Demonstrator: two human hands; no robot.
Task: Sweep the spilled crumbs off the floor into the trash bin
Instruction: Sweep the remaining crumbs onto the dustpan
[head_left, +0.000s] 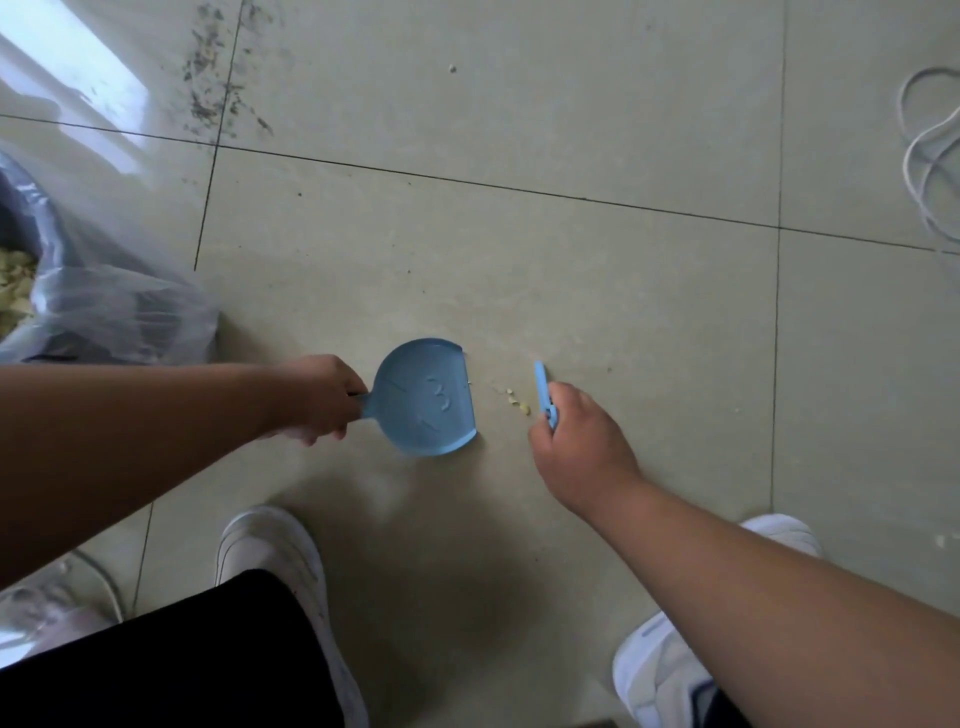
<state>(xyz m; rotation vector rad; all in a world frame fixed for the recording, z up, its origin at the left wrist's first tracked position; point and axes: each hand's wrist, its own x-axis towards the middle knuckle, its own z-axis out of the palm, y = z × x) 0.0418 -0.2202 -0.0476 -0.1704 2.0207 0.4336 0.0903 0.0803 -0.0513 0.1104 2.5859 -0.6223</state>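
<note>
Light blue round plastic dustpan at centre, raised "3" on its pan. Matching light blue small plastic brush just right. Pale yellow crumbs between. Beige glossy floor tiles, dark grout lines, grey smudges upper left. Translucent bluish-grey plastic bin bag at left. White shoes below.

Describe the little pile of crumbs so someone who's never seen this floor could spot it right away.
Start at the blue dustpan that the left hand holds on the tiled floor. Just off its open edge lie the crumbs, between the pan and the small blue brush in the right hand. They are pale yellow bits, clustered together.
</note>
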